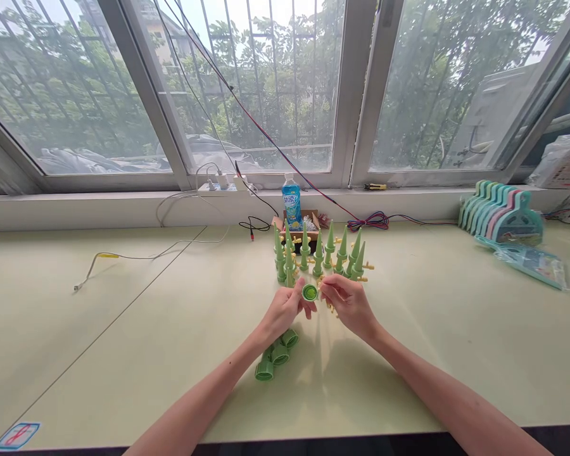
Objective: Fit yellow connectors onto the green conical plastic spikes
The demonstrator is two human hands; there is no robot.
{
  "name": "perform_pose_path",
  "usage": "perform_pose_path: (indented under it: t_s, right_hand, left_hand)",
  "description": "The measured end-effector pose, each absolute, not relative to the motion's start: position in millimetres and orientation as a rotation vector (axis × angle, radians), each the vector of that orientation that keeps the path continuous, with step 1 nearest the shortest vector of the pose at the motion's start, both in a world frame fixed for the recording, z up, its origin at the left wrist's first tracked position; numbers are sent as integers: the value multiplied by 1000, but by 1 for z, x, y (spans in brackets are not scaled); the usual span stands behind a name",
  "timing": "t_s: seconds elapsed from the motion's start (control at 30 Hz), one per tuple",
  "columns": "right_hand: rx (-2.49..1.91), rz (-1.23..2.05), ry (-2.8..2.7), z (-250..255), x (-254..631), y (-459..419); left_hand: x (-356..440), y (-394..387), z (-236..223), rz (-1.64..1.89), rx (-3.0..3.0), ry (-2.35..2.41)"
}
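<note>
My left hand [285, 310] is wrapped round a green plant watering spike [310, 292], whose round open end faces me. At the right side of that spike, my right hand [346, 303] pinches a small yellow valve [320, 287], mostly covered by the fingers. Beyond both hands, several finished-looking green spikes [330, 247] stand points up with yellow valves sticking out of their sides. Under my left wrist lie several loose green spikes [280, 354], open ends toward me. Part of a few yellow valves [331, 309] shows on the table below my right hand.
Behind the standing spikes are a cardboard box [313, 234] and a blue-labelled bottle [292, 202]. A coiled red-black cable [368, 220] lies near the sill. Pastel plastic boards [503, 212] stand at the right, and a thin cable [137, 256] crosses the left of the table [456, 342].
</note>
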State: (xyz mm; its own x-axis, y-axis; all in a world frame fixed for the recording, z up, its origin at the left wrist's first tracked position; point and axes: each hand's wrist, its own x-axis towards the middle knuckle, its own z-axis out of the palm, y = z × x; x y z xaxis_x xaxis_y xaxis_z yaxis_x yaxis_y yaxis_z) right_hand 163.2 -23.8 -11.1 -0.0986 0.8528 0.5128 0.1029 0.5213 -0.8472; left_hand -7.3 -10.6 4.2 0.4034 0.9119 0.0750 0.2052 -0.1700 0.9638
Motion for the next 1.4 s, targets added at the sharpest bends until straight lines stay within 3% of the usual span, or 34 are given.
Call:
perform_pose_path:
  t_s: [1.07, 1.4]
  right_hand:
    - [-1146, 887, -1498, -16, 161, -19]
    - [-1000, 859, -1380, -13, 163, -18]
  left_hand:
    - [-14, -4, -17, 1196, 2312, 966]
    - [-14, -6, -7, 1270, 2178, 1119]
